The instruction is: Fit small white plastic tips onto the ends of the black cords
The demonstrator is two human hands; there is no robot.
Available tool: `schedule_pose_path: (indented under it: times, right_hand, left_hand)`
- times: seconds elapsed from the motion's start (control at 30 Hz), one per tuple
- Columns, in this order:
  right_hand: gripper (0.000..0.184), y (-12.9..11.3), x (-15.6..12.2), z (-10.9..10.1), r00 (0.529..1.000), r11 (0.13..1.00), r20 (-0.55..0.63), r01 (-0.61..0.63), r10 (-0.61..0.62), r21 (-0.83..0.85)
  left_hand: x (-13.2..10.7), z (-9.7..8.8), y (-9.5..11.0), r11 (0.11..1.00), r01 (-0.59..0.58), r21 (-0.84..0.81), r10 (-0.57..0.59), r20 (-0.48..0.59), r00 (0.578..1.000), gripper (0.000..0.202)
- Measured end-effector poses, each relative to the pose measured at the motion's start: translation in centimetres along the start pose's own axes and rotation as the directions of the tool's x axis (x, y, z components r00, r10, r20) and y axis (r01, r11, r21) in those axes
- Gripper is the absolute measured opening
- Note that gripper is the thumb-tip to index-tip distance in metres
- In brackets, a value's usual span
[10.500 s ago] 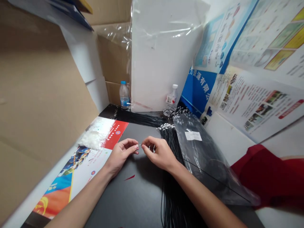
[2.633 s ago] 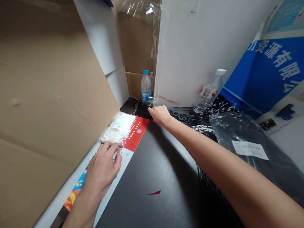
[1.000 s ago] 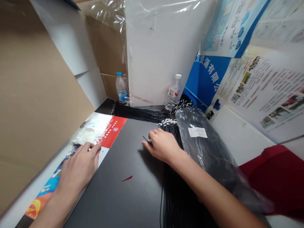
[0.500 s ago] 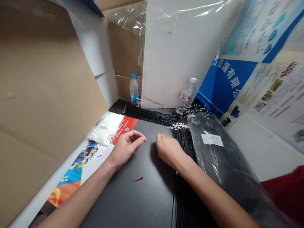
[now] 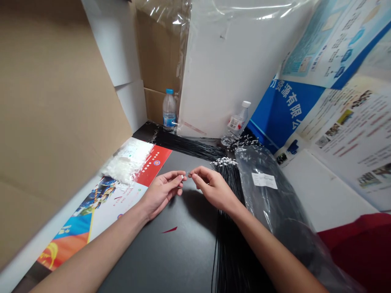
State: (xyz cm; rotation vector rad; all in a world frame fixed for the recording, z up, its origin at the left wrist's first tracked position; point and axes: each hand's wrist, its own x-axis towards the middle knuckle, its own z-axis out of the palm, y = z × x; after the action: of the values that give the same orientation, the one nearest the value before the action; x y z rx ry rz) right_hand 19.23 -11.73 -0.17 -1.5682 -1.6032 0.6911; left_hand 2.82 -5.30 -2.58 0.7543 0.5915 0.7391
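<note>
Between the thumb and fingertips of my left hand (image 5: pixel 161 193) is a small white plastic connector (image 5: pixel 182 177). My right hand (image 5: pixel 212 187) pinches a thin dark wire, whose tip (image 5: pixel 188 174) points at the connector; whether they touch is too small to tell. The rest of that wire is hidden by the hand. Beneath my right forearm runs a bundle of black wires (image 5: pixel 233 183) with white connectors (image 5: pixel 224 161) on its far ends. Left of my left hand, a heap of small white pieces (image 5: pixel 128 162) lies on a printed sheet (image 5: pixel 122 203).
Another black wire bundle (image 5: pixel 189 145) lies across the back of the dark table (image 5: pixel 146 252). Behind it stand a blue-capped bottle (image 5: pixel 169 112) and a white-capped bottle (image 5: pixel 240 118). A clear plastic bag (image 5: pixel 275 211) is at right. Cardboard (image 5: pixel 61 101) walls the left; a red scrap (image 5: pixel 170 230) lies in front.
My right hand has come left and turned, bringing the wire tip up to the connector in my left hand. The whole view has shifted slightly.
</note>
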Motion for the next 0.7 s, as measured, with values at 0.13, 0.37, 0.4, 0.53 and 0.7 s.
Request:
schedule_pose_path:
  times: [0.13,0.37,0.4,0.53,0.7]
  right_hand:
    - [0.022,-0.8,-0.2,0.2,1.0,0.997,-0.013,0.02,-0.021,-0.074]
    - [0.019,-1.1,-0.3,0.7,0.993,0.982,-0.086,0.061,-0.077,-0.178]
    - [0.018,-1.0,-0.3,0.8,0.992,0.981,-0.096,0.062,-0.081,-0.187]
    - [0.018,-0.8,-0.4,1.2,0.991,0.978,-0.098,0.07,-0.091,-0.194]
    - [0.017,-0.9,-0.5,1.3,0.99,0.986,-0.114,0.063,-0.081,-0.157]
  left_hand:
    - [0.0,0.0,0.0,1.0,-0.002,0.014,0.002,0.025,1.0,0.023]
    - [0.0,-0.2,0.0,0.999,0.007,0.051,-0.008,0.03,1.0,0.019]
    - [0.1,-0.2,0.0,0.998,0.002,0.067,-0.004,0.032,0.999,0.018]
    - [0.1,-0.3,-0.1,0.995,-0.018,0.098,0.013,0.057,0.998,0.015]
    - [-0.1,-0.4,0.1,0.992,-0.023,0.127,0.015,0.061,0.998,0.017]
